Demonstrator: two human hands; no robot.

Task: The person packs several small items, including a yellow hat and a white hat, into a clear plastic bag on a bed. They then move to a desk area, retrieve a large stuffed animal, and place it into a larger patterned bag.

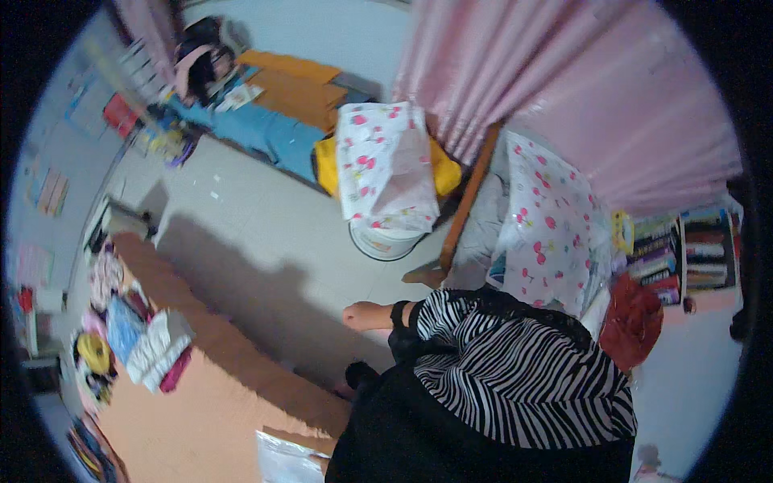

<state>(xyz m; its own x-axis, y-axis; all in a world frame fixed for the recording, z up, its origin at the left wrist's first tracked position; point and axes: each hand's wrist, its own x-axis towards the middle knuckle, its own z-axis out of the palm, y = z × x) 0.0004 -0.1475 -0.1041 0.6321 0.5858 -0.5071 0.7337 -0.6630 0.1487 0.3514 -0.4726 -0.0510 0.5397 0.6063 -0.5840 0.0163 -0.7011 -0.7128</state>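
Observation:
Only a small piece of my left hand shows at the bottom edge, touching a clear plastic bag that lies on the peach bed cover; whether its fingers grip the bag is hidden. My right hand is out of view. Below me are my black clothing and black-and-white zebra-striped garment. Beyond it, bare skin with a dark strap, seemingly a foot, is over the tiled floor. Folded clothes and a yellow plush toy rest on the bed's far left.
A white bucket-like container stands on the floor under a cherry-print cloth. Another cherry-print cover lies beside a wooden edge. Pink curtains, a bookshelf and a red cloth item are right.

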